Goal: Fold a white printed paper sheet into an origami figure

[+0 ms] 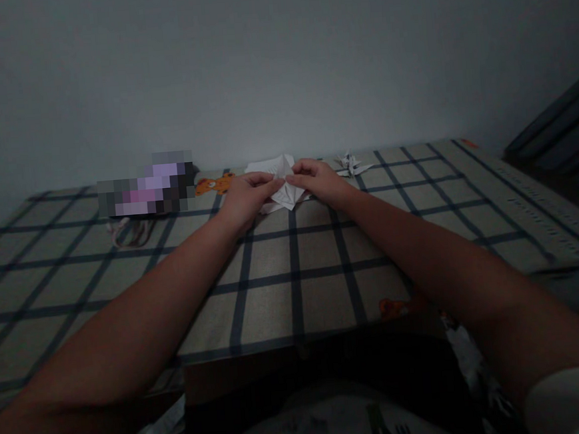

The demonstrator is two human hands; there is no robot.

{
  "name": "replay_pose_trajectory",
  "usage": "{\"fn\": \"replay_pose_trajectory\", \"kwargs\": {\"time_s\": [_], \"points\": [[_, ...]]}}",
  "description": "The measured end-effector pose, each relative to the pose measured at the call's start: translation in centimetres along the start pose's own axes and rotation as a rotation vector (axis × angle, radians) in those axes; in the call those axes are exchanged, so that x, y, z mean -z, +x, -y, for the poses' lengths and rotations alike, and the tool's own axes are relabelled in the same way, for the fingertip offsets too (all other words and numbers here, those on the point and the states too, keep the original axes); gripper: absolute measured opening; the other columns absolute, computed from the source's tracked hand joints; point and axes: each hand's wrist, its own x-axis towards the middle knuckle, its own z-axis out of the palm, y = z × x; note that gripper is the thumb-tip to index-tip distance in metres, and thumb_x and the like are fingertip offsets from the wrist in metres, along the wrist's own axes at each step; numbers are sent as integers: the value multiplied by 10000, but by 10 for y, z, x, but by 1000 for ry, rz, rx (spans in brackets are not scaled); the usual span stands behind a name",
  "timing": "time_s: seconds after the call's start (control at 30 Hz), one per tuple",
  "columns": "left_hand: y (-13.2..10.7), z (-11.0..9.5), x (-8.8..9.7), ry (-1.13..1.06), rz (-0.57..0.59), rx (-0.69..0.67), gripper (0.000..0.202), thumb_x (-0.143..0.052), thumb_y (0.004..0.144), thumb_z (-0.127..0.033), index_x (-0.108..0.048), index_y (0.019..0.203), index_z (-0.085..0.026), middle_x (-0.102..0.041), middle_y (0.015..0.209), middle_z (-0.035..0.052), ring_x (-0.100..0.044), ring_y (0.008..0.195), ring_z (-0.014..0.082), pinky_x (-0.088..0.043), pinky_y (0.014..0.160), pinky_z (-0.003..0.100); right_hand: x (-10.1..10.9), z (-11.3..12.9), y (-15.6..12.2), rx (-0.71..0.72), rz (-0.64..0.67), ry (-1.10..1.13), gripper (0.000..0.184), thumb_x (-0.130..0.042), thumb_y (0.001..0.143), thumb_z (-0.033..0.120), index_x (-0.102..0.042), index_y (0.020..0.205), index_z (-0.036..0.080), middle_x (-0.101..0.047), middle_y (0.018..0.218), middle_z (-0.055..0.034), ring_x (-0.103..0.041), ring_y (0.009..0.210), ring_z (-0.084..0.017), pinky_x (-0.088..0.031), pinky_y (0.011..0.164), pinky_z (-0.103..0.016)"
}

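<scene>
A white sheet of paper folded to a diamond shape [288, 194] is held between my two hands near the back of the table. My left hand [252, 194] pinches its left side, thumb and fingers closed on it. From the other side, my right hand [318, 178] grips the right edge in the same way. More white paper [261, 168] lies flat beneath and behind the folded piece. Just right of my right hand rests a small folded-paper figure [350, 165] with pointed tips, apart from the hand.
A checked tablecloth [271, 305] with orange bear prints covers the table, which meets a plain wall [277, 64]. At the back left sits a blurred-out purple and dark object [154, 191] with a looped cord [130, 235] before it. A dark slatted thing [562, 118] stands at right.
</scene>
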Motion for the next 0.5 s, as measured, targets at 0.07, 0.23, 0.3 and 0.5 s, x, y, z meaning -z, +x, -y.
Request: {"fn": "replay_pose_trajectory", "kwargs": {"time_s": [0.07, 0.23, 0.3, 0.5], "points": [[-2, -1, -1, 31, 6, 8, 393, -834, 610, -456, -718, 791, -128, -689, 720, 45, -591, 596, 127, -474, 582, 252, 0, -1, 0, 37, 2, -15, 273, -726, 747, 387, -585, 831, 168, -572, 761, 22, -530, 694, -105, -425, 624, -228], [-5, -4, -2, 51, 41, 50, 371, -845, 598, -435, -710, 763, -132, -684, 687, 35, -587, 575, 121, -465, 548, 234, 2, 0, 0, 116, -5, -168, 280, -687, 796, 420, -591, 749, 161, -526, 701, 26, -461, 669, -98, -363, 607, -232], [-5, -3, -2, 42, 59, 40, 357, -841, 609, -422, -711, 766, -129, -683, 692, 36, -596, 588, 119, -477, 559, 229, 4, 1, 0, 127, -2, -192, 271, -674, 808, 406, -592, 734, 159, -515, 685, 27, -448, 662, -98, -349, 602, -234], [-1, 5, -1, -8, 106, 37, 387, -784, 687, -481, -749, 878, -147, -713, 797, 48, -632, 672, 137, -522, 618, 245, 6, -3, 1, 136, -5, -162, 265, -670, 808, 421, -608, 773, 165, -554, 736, 17, -501, 713, -112, -394, 643, -239]]}}
